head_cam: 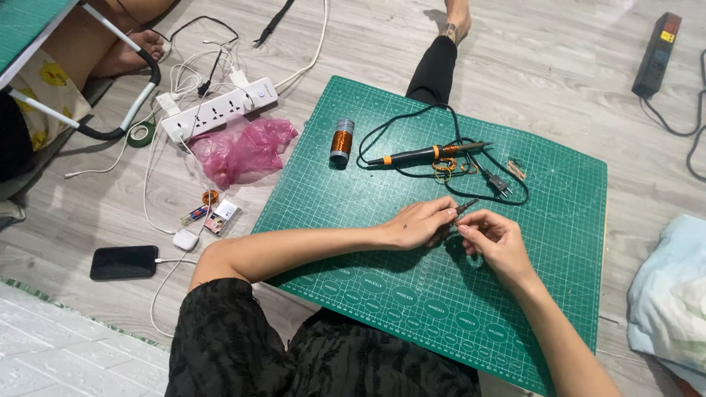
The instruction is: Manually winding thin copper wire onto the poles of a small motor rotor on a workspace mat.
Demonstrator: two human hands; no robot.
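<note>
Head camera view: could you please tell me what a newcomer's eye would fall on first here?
The large green gridded cutting mat on the wooden floor draws the eye, with the left hand and right hand meeting at its middle over a small dark tool. Behind them lies a black-and-orange soldering iron, and a crumpled pink plastic bag lies left of the mat.

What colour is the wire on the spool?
Copper-orange, on the spool; seen in the head view.
</note>
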